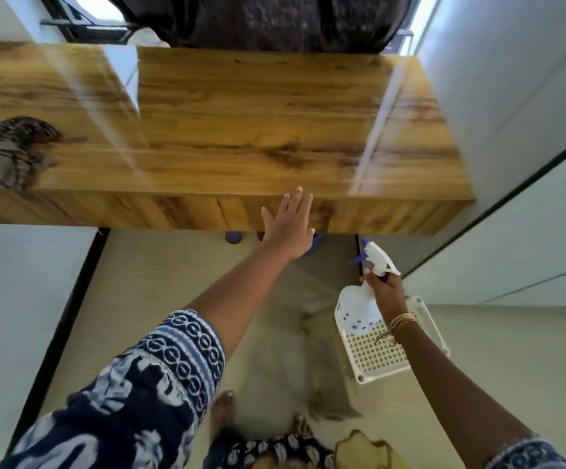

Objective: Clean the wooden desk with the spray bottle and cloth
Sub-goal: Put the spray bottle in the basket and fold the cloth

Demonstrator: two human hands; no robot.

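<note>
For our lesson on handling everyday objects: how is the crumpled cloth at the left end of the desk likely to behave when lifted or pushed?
The cloth lies in loose folds, so it is probably floppy and will droop when lifted. It looks thin, so likely light. On the glossy desk it may slide easily and bunch rather than roll or tip.

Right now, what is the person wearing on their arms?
The left arm has a short navy sleeve with white and pale blue patterns. The right arm has thin gold bangles at the wrist and a bit of blue patterned sleeve low down.
</note>
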